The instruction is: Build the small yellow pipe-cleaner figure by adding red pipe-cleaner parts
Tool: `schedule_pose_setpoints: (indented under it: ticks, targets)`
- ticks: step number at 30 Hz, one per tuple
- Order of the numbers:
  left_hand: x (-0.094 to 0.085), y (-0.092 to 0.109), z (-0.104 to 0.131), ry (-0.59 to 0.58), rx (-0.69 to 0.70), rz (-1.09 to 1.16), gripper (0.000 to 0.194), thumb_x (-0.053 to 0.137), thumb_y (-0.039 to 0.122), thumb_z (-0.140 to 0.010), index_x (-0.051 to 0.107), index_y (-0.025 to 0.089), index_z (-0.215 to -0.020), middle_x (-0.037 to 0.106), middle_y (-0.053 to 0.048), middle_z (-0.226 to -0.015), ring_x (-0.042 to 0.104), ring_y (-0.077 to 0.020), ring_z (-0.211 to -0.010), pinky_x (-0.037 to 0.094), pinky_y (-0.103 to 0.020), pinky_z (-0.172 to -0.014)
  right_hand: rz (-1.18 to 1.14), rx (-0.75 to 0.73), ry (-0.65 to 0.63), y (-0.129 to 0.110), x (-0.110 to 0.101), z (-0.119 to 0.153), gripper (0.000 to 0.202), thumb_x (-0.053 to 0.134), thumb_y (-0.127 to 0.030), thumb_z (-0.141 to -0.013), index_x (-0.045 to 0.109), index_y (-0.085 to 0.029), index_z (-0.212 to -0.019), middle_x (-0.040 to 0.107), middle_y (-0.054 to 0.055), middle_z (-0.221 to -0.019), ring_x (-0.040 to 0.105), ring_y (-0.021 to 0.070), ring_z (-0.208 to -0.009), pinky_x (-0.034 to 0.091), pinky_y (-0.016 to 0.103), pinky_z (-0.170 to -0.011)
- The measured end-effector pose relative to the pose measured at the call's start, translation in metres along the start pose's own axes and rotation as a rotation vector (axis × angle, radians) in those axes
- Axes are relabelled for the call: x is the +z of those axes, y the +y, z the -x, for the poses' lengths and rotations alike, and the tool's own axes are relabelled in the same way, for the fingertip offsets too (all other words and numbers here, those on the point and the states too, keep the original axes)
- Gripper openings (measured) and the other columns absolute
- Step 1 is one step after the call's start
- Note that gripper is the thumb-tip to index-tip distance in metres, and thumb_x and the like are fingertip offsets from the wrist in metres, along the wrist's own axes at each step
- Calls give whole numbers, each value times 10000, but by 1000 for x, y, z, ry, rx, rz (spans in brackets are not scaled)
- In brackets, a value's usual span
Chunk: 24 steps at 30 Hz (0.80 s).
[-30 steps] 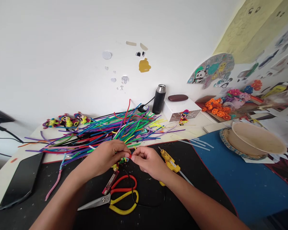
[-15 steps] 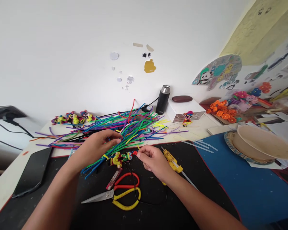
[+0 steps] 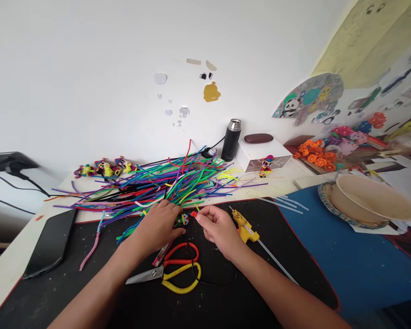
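Note:
My left hand (image 3: 159, 221) lies over a small pipe-cleaner doll (image 3: 182, 220), its thumb and fingers on either side of it. Only the doll's green and light-blue end shows; the yellow part is hidden under the palm. Just right of it, my right hand (image 3: 217, 228) pinches a small curled red pipe-cleaner piece (image 3: 193, 214) between thumb and forefinger. Below the hands lie scissors (image 3: 180, 269) with one red and one yellow handle, and a small red box-like item (image 3: 161, 255) partly under the left hand. A yellow glue gun (image 3: 245, 226) rests right of my right hand.
Loose pipe cleaners (image 3: 192, 178) spread across the back of the table. Finished dolls (image 3: 106, 168) lie at the back left; another doll (image 3: 266, 166) stands before a white box (image 3: 281, 155). A black flask (image 3: 231, 140), a phone (image 3: 51, 242) and a bowl (image 3: 373, 201) surround the mat.
My left hand has come down from above the pipe cleaners onto the doll. A pink and light-blue pipe cleaner now shows on the mat's left. My right hand keeps its pinch.

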<state>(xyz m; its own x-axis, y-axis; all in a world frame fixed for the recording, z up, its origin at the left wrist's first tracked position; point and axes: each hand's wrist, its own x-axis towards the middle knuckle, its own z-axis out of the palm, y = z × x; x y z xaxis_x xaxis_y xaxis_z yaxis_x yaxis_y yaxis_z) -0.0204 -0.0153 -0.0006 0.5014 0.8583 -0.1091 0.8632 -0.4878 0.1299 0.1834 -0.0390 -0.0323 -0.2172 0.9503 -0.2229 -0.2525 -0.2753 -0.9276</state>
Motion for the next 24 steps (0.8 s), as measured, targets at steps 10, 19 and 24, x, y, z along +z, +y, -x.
schedule_pose_setpoints:
  ticks: [10, 19, 24]
  targets:
    - [16, 3, -2, 59, -42, -36, 195, 638, 201, -906, 713, 168, -1084, 747, -149, -1063, 636, -368, -1079, 457, -477, -938, -24, -16, 55, 4, 6, -1, 313, 803, -437, -773, 605, -194, -772, 382, -117, -523, 278, 41, -388, 166, 210, -380]
    - [8, -8, 1, 191, -152, 379, 240, 640, 394, -896, 698, 226, -1056, 745, -85, -983, 686, -300, -907, 486, -387, -796, -25, -47, 108, 5, 12, -9, 284, 773, -420, -777, 601, -194, -770, 370, -123, -515, 284, 43, -387, 186, 217, -390]
    - [2, -12, 5, 220, -218, 586, 339, 649, 483, -887, 684, 218, -1097, 706, -36, -909, 665, -247, -814, 486, -346, -733, -28, -73, 131, 1, 18, -17, 300, 772, -439, -773, 594, -198, -770, 368, -125, -511, 290, 49, -387, 191, 223, -394]
